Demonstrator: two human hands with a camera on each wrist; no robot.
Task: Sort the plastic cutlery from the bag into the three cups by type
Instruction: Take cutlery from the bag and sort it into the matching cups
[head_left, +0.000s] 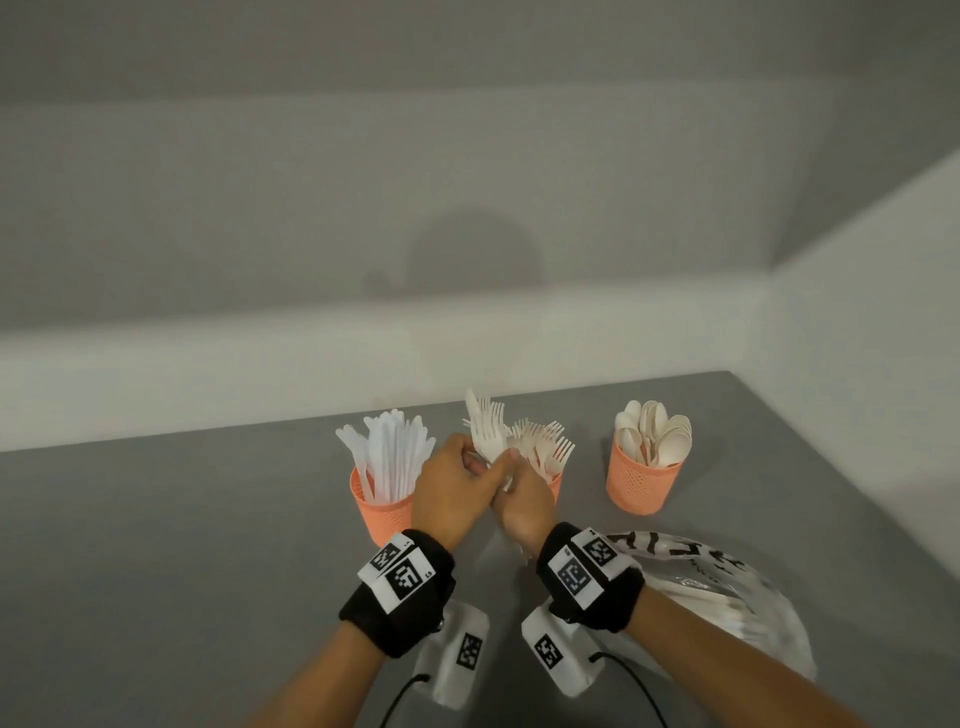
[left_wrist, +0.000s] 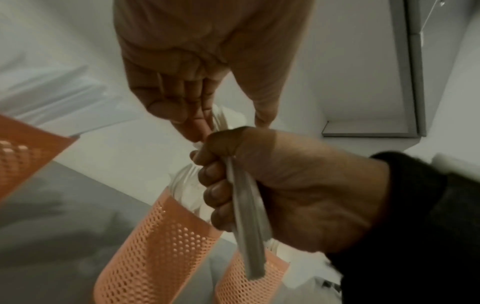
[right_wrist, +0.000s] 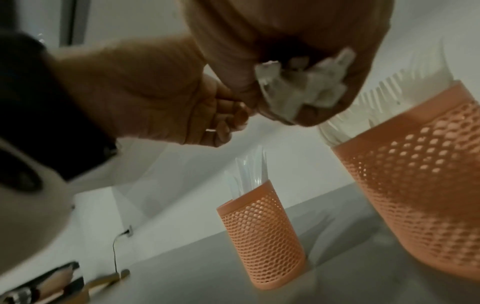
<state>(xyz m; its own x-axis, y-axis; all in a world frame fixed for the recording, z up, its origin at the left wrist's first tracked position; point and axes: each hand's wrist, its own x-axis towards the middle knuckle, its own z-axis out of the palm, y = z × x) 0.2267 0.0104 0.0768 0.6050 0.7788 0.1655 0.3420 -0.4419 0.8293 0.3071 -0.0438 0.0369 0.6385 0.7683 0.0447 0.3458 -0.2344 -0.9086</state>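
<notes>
While both hands meet above the fork cup (head_left: 554, 486), right hand (head_left: 524, 501) fisted round a cutlery bundle (left_wrist: 248, 222), left hand (head_left: 452, 491) pinching fork (head_left: 488, 431) at the bundle top, knife cup (head_left: 382, 512) left, spoon cup (head_left: 641, 480) right, bag (head_left: 727, 597) beside right wrist on table (head_left: 182, 545).

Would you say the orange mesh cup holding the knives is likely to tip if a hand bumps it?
Probably yes. The knife cup is tall and narrow, and its knives fan out well above the rim, so it looks top-heavy. Its perforated plastic wall suggests little weight. It stands beside the left hand, so a nudge seems plausible.
</notes>
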